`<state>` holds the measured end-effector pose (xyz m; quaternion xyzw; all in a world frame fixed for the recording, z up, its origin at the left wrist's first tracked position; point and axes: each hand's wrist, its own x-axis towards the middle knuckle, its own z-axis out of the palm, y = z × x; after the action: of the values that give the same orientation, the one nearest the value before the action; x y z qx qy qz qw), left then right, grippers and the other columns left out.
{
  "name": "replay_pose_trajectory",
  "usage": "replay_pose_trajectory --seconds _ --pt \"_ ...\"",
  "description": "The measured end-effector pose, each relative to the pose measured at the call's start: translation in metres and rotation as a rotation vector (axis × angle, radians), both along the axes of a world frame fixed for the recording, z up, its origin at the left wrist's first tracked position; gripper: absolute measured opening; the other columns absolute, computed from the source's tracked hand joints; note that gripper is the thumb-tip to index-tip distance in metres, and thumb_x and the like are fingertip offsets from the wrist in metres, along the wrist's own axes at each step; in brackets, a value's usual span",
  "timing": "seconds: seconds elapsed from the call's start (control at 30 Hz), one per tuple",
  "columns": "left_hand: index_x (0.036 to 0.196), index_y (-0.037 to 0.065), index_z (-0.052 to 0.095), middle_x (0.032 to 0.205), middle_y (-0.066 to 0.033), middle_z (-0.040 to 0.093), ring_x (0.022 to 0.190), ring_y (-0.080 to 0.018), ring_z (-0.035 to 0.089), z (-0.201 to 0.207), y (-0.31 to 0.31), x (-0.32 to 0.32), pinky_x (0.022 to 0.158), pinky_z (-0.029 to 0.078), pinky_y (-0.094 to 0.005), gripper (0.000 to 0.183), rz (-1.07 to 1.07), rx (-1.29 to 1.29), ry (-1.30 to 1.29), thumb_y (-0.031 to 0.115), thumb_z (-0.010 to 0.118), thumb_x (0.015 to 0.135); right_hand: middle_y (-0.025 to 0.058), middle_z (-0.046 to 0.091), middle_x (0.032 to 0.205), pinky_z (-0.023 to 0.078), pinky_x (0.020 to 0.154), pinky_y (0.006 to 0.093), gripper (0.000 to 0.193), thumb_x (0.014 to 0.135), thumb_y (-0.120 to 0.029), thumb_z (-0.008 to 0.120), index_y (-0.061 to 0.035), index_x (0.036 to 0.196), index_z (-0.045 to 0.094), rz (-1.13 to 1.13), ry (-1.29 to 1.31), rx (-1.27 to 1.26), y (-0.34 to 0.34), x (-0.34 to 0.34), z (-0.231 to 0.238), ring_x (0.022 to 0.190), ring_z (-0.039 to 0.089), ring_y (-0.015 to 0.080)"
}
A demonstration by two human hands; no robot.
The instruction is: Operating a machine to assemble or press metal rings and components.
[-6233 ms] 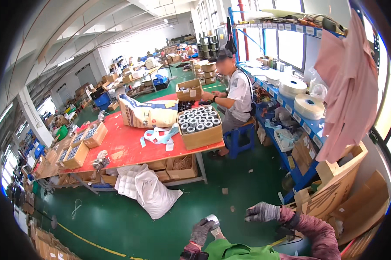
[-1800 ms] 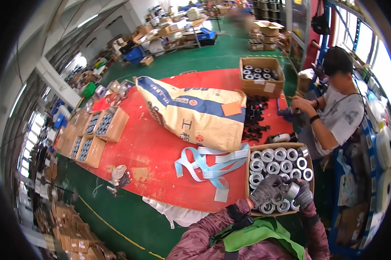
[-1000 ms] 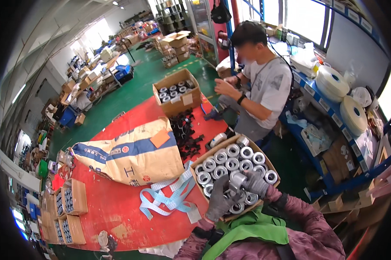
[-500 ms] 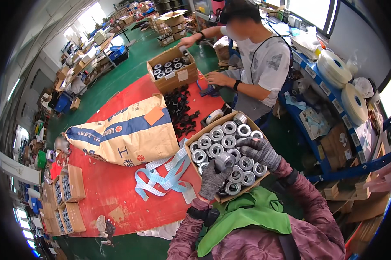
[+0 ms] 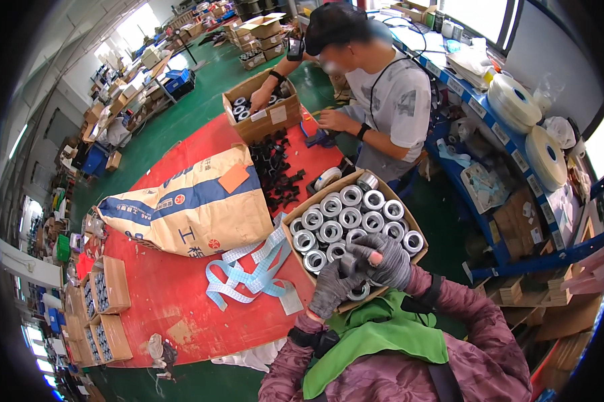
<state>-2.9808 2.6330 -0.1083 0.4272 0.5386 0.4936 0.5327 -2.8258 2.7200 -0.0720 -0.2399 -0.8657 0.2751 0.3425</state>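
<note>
tan-blue sack (image 5: 191,208) lying on red table (image 5: 168,301); open roll carton (image 5: 355,231)

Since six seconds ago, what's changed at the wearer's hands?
The wearer came up to the red table. Both gloved hands, left hand and right hand, went into the cardboard box of silver rolls. The tan sack and seated co-worker stayed.

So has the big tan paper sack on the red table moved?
No. The tan paper sack still lies left of the cardboard box of metal rings.
</note>
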Motion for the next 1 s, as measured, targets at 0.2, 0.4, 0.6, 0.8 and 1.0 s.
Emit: replay_pose_trajectory --seconds 0.2,0.4,0.6,0.8,1.0 --pt "0.107 0.0 0.053 0.09 -0.0087 0.061 0.08 -0.0168 0.059 0.011 -0.006 0.001 0.071 0.049 -0.0299 0.05 -0.129 -0.133 0.281 0.027 0.074 0.071 0.0121 0.058 0.096 0.046 0.067 0.0426 0.041 0.064 -0.02 0.065 -0.0108 0.103 0.058 0.032 -0.304 0.006 -0.005 0.006 -0.003 0.079 0.057 0.0317" --pt "0.109 0.0 0.052 0.089 -0.0106 0.061 0.08 -0.0188 0.06 0.003 -0.014 -0.005 0.072 0.049 -0.0322 0.054 -0.11 0.074 0.356 0.031 0.074 0.07 0.0156 0.057 0.09 0.045 0.061 0.044 0.042 0.072 -0.038 0.064 -0.0093 0.103 0.058 -0.015 -0.454 -0.129 -0.014 0.019 -0.014 0.075 0.057 0.0322" --pt "0.101 -0.001 0.055 0.088 -0.0099 0.058 0.078 -0.0161 0.056 0.001 0.021 -0.062 0.066 0.047 -0.0311 0.045 0.075 -0.1 0.067 0.028 0.073 0.071 0.0141 0.057 0.09 0.046 0.064 0.0412 0.042 0.075 -0.043 0.064 -0.0092 0.101 0.06 0.015 -0.38 -0.23 -0.019 0.047 -0.023 0.073 0.058 0.0311" --pt "0.093 0.002 0.061 0.092 -0.0135 0.054 0.089 -0.0279 0.055 -0.011 0.095 -0.083 0.076 0.045 -0.0355 0.027 0.176 0.254 0.856 0.016 0.066 0.072 0.0117 0.061 0.082 0.05 0.061 0.0321 0.029 0.078 -0.03 0.065 -0.0059 0.094 0.062 -0.205 -0.091 -0.551 -0.032 0.073 -0.037 0.072 0.062 0.025" --pt "0.096 0.006 0.058 0.1 -0.0123 0.055 0.088 -0.0326 0.056 -0.015 0.137 -0.047 0.074 0.047 -0.0414 0.025 -0.056 0.367 1.241 0.012 0.059 0.071 0.0128 0.062 0.082 0.05 0.064 0.0336 0.026 0.078 -0.028 0.065 -0.0085 0.095 0.064 -0.284 -0.227 -0.436 -0.042 0.078 -0.043 0.073 0.062 0.0262"
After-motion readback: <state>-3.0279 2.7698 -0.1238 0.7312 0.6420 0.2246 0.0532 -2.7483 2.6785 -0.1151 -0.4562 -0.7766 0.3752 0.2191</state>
